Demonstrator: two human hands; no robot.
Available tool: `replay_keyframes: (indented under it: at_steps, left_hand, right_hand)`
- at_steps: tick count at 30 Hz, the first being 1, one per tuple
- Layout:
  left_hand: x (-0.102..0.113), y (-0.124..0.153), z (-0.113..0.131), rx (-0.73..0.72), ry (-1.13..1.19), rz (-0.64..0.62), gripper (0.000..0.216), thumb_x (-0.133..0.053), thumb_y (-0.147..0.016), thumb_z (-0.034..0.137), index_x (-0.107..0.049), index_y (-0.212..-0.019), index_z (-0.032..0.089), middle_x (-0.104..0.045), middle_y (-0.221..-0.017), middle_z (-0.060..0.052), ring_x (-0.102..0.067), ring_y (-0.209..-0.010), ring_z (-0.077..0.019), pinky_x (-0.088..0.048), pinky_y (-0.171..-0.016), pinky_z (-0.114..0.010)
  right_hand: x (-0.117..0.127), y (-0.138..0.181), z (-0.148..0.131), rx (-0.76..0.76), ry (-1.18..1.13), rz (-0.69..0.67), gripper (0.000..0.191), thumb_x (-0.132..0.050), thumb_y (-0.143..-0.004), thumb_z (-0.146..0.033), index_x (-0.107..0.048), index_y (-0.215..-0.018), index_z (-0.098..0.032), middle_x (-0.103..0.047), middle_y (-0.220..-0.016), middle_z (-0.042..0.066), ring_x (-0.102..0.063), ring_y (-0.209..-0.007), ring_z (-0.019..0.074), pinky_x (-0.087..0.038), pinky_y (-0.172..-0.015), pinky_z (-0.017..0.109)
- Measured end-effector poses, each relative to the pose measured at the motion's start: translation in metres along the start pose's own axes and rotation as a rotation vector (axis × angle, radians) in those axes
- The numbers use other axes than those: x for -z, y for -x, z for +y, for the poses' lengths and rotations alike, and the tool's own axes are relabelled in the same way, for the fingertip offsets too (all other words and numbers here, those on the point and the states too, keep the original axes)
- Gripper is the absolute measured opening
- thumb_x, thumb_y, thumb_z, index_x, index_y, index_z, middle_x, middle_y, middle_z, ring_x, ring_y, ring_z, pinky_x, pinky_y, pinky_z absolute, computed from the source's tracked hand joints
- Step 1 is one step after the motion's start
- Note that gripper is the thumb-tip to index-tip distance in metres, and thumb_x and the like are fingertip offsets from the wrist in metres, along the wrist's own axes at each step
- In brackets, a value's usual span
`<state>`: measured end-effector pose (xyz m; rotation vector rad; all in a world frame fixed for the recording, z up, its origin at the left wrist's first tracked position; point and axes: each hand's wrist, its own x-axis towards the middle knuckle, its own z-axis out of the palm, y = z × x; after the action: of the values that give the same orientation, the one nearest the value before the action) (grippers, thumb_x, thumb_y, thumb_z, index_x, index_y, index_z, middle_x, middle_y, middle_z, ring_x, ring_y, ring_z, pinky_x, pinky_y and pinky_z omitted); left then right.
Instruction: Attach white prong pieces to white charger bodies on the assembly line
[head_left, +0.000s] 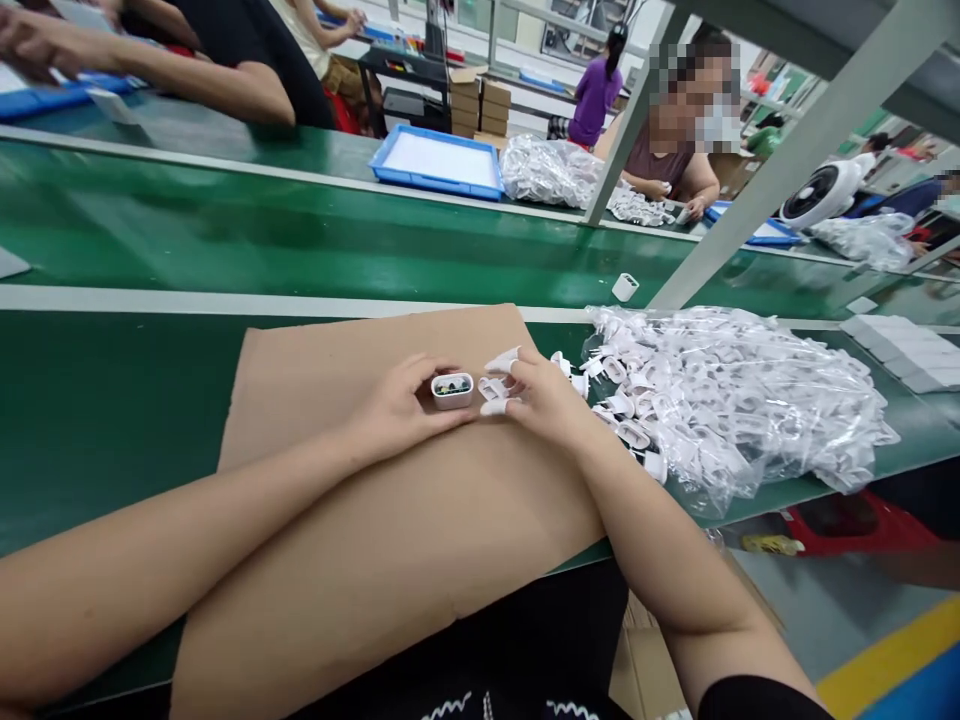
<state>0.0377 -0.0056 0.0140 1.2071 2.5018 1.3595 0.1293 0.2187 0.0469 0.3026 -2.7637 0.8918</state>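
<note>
My left hand [409, 405] is closed around a small white charger housing [453, 392], whose open end faces up and shows a circuit board inside. Just to its right, my right hand [536, 395] pinches a small white plastic end piece [493, 388] between its fingers. White covers sit on the thumb and a fingertip of that hand. Housing and end piece are close together but apart. Both hands are over a brown cardboard sheet [390, 530] on the green bench.
Right of my hands, a clear plastic bag [750, 400] spills many white plastic pieces. White boxes [904, 350] lie beyond it. One white housing [625, 288] stands on the green conveyor [300, 240]. A slanted metal post [765, 170] rises there. Co-workers sit across, near a blue tray [439, 160].
</note>
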Motion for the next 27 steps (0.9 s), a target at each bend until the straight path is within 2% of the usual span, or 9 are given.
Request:
replay_keyframes:
  at_steps: [3, 4, 7, 9, 13, 15, 18, 22, 27]
  left_hand:
    - [0.003, 0.0, -0.002, 0.04, 0.073, -0.018, 0.033, -0.075, -0.08, 0.043, -0.071, -0.104, 0.022, -0.069, -0.099, -0.004, -0.062, -0.082, -0.0203, -0.048, -0.069, -0.032]
    - [0.004, -0.001, -0.002, 0.041, 0.079, -0.037, 0.028, -0.074, -0.08, 0.043, -0.071, -0.098, 0.022, -0.068, -0.095, -0.004, -0.062, -0.08, -0.0198, -0.047, -0.068, -0.032]
    - [0.006, -0.002, -0.003, 0.036, 0.106, -0.059, 0.024, -0.072, -0.081, 0.043, -0.071, -0.091, 0.022, -0.068, -0.09, -0.003, -0.061, -0.078, -0.0194, -0.046, -0.066, -0.032]
    - [0.006, -0.002, -0.003, 0.032, 0.129, -0.06, 0.024, -0.072, -0.081, 0.043, -0.072, -0.093, 0.022, -0.069, -0.091, -0.003, -0.062, -0.079, -0.0196, -0.047, -0.067, -0.032]
    - [0.008, -0.002, -0.001, 0.039, 0.165, -0.076, 0.023, -0.072, -0.084, 0.044, -0.072, -0.095, 0.024, -0.07, -0.095, -0.003, -0.064, -0.083, -0.0203, -0.048, -0.07, -0.032]
    - [0.009, -0.001, -0.002, 0.037, 0.181, -0.098, 0.023, -0.072, -0.085, 0.045, -0.073, -0.097, 0.024, -0.071, -0.098, -0.003, -0.065, -0.086, -0.0208, -0.05, -0.072, -0.033]
    - [0.01, -0.001, -0.003, 0.037, 0.201, -0.122, 0.025, -0.071, -0.086, 0.046, -0.073, -0.1, 0.025, -0.071, -0.1, -0.003, -0.066, -0.089, -0.0215, -0.051, -0.076, -0.034]
    - [0.009, -0.001, -0.006, 0.025, 0.201, -0.132, 0.026, -0.07, -0.086, 0.046, -0.073, -0.1, 0.024, -0.071, -0.102, -0.005, -0.066, -0.091, -0.0227, -0.052, -0.077, -0.035]
    - [0.008, -0.002, -0.005, -0.027, 0.179, -0.126, 0.026, -0.069, -0.087, 0.047, -0.072, -0.096, 0.023, -0.07, -0.095, -0.005, -0.064, -0.087, -0.0227, -0.051, -0.075, -0.035]
  right_hand:
    - [0.007, 0.003, -0.007, -0.056, 0.041, 0.076, 0.033, -0.058, -0.092, -0.008, -0.068, -0.121, -0.02, -0.064, -0.112, 0.01, -0.061, -0.097, 0.0217, -0.05, -0.086, 0.037]
    - [0.008, 0.004, -0.009, -0.059, 0.063, 0.065, 0.034, -0.058, -0.093, -0.009, -0.068, -0.124, -0.02, -0.065, -0.116, 0.01, -0.06, -0.103, 0.0236, -0.049, -0.09, 0.039]
    - [0.004, 0.003, -0.014, -0.053, 0.09, -0.096, 0.043, -0.069, -0.088, -0.012, -0.065, -0.13, -0.021, -0.067, -0.116, 0.01, -0.059, -0.11, 0.0274, -0.047, -0.098, 0.045]
    - [-0.003, 0.002, -0.013, -0.086, 0.039, -0.137, 0.046, -0.076, -0.085, -0.014, -0.065, -0.129, -0.02, -0.066, -0.112, 0.01, -0.061, -0.105, 0.026, -0.05, -0.095, 0.044]
    - [-0.01, 0.0, -0.004, -0.211, -0.187, 0.056, 0.054, -0.088, -0.074, -0.023, -0.067, -0.124, -0.024, -0.059, -0.114, 0.006, -0.065, -0.094, 0.0192, -0.057, -0.085, 0.037]
    - [-0.008, 0.0, -0.001, -0.243, -0.217, 0.091, 0.054, -0.091, -0.069, -0.026, -0.072, -0.119, -0.024, -0.06, -0.107, 0.004, -0.065, -0.089, 0.0185, -0.058, -0.082, 0.036]
    - [-0.002, 0.001, 0.0, -0.219, -0.102, 0.071, 0.045, -0.089, -0.071, -0.024, -0.077, -0.114, -0.023, -0.06, -0.094, 0.003, -0.061, -0.088, 0.0194, -0.055, -0.081, 0.035]
    - [0.003, 0.002, -0.001, -0.152, 0.051, 0.042, 0.029, -0.073, -0.084, -0.013, -0.08, -0.109, -0.024, -0.057, -0.089, 0.003, -0.059, -0.086, 0.0188, -0.051, -0.079, 0.034]
    - [0.008, 0.003, -0.007, -0.032, 0.09, 0.147, 0.038, -0.068, -0.087, -0.014, -0.077, -0.12, -0.029, -0.062, -0.099, 0.005, -0.063, -0.093, 0.0206, -0.054, -0.085, 0.038]
